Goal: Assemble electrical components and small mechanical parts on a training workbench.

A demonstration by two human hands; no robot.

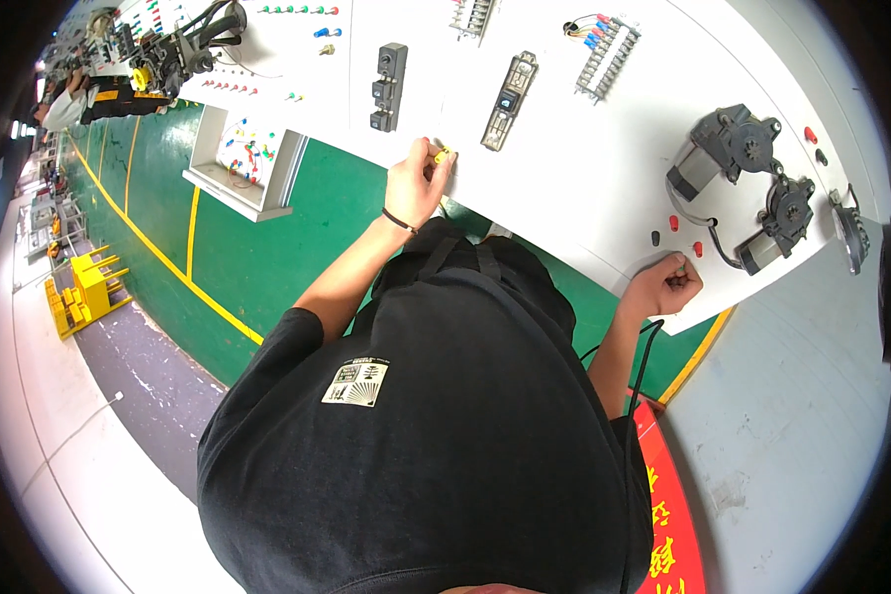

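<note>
My left hand (416, 184) is at the white table's near edge, thumb and forefinger pinched on a small yellow piece (442, 155) whose kind is too small to tell. Beyond it lie a black switch panel (388, 87) and a longer narrow switch unit (510, 101). At the table's right corner rests my right hand (669, 285), its fingers curled closed; whatever they may hold is hidden. Close to that hand are red sockets (698, 248) and a black one (655, 239). Two motors with dark gear housings, one larger (728, 148) and one smaller (784, 220), lie just past them.
A terminal strip (607, 59) with coloured wires is at the far side. Left along the white table (574, 188) are rows of small coloured sockets. An open drawer (240, 176) with wires juts over the green floor. A round speaker-like part (849, 233) stands far right. Another person works far left.
</note>
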